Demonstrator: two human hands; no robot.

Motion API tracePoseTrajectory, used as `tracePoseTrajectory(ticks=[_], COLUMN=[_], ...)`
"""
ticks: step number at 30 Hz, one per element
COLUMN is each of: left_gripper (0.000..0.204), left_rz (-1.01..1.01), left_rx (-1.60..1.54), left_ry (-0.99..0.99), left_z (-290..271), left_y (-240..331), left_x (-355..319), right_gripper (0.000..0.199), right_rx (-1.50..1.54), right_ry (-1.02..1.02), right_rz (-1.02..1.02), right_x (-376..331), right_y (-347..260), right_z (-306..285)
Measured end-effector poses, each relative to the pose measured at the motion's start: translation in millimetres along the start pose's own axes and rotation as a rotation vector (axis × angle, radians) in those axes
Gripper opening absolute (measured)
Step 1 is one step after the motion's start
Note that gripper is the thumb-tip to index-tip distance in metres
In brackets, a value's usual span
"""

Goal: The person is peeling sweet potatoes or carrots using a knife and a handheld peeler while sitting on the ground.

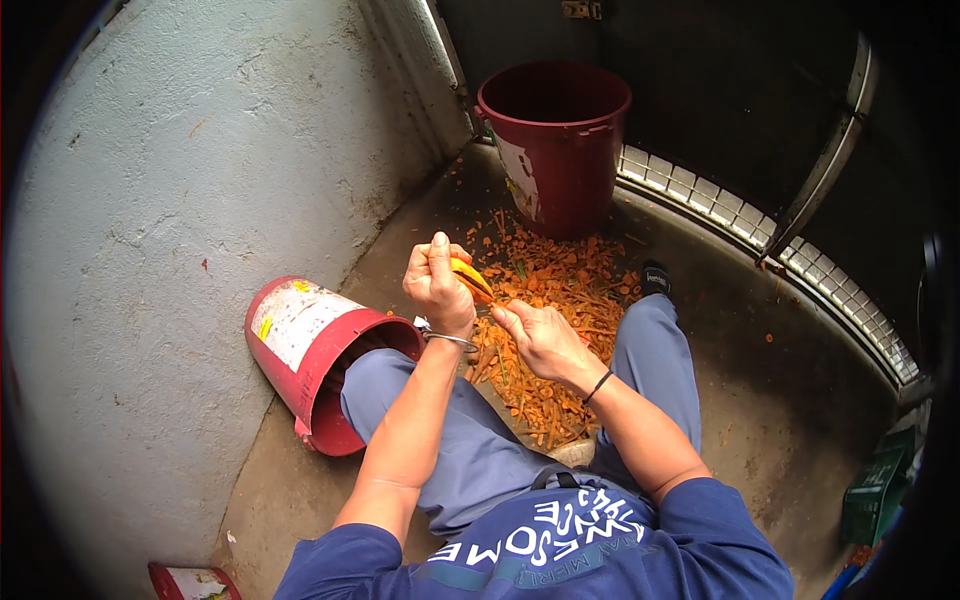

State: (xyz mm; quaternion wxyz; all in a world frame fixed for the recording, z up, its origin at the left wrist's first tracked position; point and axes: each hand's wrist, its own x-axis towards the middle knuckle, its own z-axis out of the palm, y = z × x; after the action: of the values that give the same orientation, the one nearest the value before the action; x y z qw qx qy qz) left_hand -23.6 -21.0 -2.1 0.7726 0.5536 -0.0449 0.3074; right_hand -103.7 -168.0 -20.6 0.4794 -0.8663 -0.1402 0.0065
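Note:
My left hand [438,285] is closed in a fist around a bright yellow-orange, tapered piece [473,277], which looks like a carrot. A dark strip runs along it; whether that is a blade or a shadow I cannot tell. Close by on the right, my right hand [542,340] is closed, its thumb and fingers pinched at the lower end of the piece. What lies inside that grip is hidden. Below both hands, a heap of orange carrot peelings and trimmings [545,385] covers the floor between my legs.
A tall dark red bucket [575,175] stands beyond the heap. Another red bucket [275,340] lies on its side by my left leg, its mouth toward me. A pale rough wall [200,190] rises at left. Far right is a green crate [873,497].

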Motion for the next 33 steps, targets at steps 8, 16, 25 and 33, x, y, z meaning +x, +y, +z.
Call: tracePoseTrajectory(ticks=[8, 16, 25, 33], left_gripper=[0.025, 0.024, 0.026, 0.026], left_rz=[-0.295, -0.308, -0.203, -0.25], left_rx=[-0.23, -0.172, -0.163, -0.147], left_ry=[0.109, 0.12, 0.064, 0.072], left_z=[-1.1, -1.0, 1.6, 2.4], left_y=[7.9, 6.7, 0.0, 6.6], left_x=[10.2, 11.9, 9.8, 12.4], right_gripper=[0.047, 0.05, 0.052, 0.05], right_rx=[-0.059, -0.097, -0.107, -0.07], right_ry=[-0.031, -0.016, -0.047, -0.034], right_rz=[-0.01, -0.002, 0.007, 0.001], right_x=[1.3, 3.1, -0.4, 0.4], right_y=[-0.2, 2.9, -3.1, -1.2], right_z=[-0.8, 1.9, -6.4, -4.3])
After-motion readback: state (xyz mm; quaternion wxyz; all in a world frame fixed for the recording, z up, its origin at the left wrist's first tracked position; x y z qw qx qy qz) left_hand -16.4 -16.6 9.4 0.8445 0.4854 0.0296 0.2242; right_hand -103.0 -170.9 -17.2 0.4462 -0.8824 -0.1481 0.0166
